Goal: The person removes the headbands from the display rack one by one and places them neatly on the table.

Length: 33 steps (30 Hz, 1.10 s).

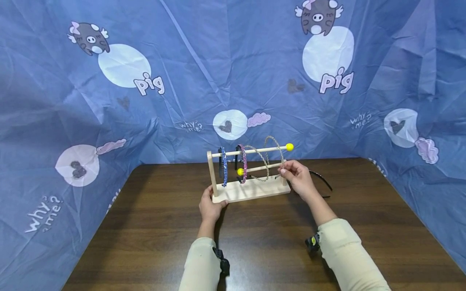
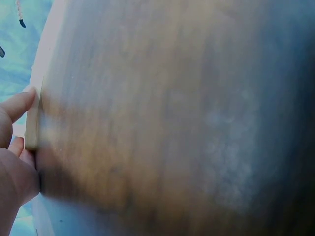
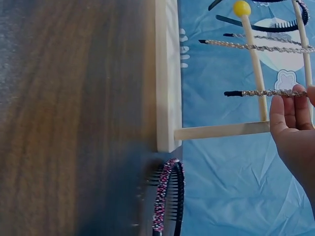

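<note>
A wooden headband stand (image 1: pixel 251 194) with two horizontal rods and yellow ball ends stands on the table. My left hand (image 1: pixel 210 207) grips the left end of its base, thumb at the front edge. At the right end, my right hand (image 1: pixel 300 181) pinches a beaded gold headband (image 3: pixel 266 93), which hangs over the upper rod (image 1: pixel 255 150). A second gold headband (image 3: pixel 231 44) hangs beside it, apart from the fingers. Farther left on the rods are a pink glitter headband (image 1: pixel 244 165) and a blue glitter headband (image 1: pixel 224 167), both with comb teeth.
Another headband, pink and black with comb teeth (image 3: pixel 161 199), lies on the table beyond the stand's right end, partly behind my right hand in the head view. The brown wooden table (image 1: pixel 262 242) meets a blue printed cloth (image 1: pixel 204 72) at the back and sides.
</note>
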Available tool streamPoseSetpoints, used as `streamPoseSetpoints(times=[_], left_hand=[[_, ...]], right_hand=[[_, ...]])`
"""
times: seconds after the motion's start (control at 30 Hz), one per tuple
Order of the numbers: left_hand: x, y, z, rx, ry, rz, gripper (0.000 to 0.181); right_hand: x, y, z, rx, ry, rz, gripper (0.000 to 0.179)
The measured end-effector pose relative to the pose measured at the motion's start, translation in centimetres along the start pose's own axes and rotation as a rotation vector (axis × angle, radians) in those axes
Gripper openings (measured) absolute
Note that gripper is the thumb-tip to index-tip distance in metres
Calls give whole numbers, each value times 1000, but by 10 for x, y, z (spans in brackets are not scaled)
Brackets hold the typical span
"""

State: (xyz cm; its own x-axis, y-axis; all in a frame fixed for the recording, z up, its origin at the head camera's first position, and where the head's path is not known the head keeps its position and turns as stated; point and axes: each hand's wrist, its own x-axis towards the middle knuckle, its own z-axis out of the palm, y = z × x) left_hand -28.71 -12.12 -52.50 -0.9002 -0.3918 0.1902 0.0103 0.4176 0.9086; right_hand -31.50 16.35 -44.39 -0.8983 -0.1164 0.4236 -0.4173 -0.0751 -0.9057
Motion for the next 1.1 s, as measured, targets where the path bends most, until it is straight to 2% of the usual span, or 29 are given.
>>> streamPoseSetpoints(times=[0.23,0.63,0.83,1.1], left_hand=[[0,1,0,-2,5,17,71],[1,3,-1,5,-1,6,72],[2,2,-1,0,0,6,72],[0,1,-1,-1,0,-2,72]], right_hand=[[4,-8,-4,-21,40,-15,19],[6,-14,-15,53,99,-73,19],[7,-20,-19,124,115,-101,9],[5,-27,-26,179,140,-118,18]])
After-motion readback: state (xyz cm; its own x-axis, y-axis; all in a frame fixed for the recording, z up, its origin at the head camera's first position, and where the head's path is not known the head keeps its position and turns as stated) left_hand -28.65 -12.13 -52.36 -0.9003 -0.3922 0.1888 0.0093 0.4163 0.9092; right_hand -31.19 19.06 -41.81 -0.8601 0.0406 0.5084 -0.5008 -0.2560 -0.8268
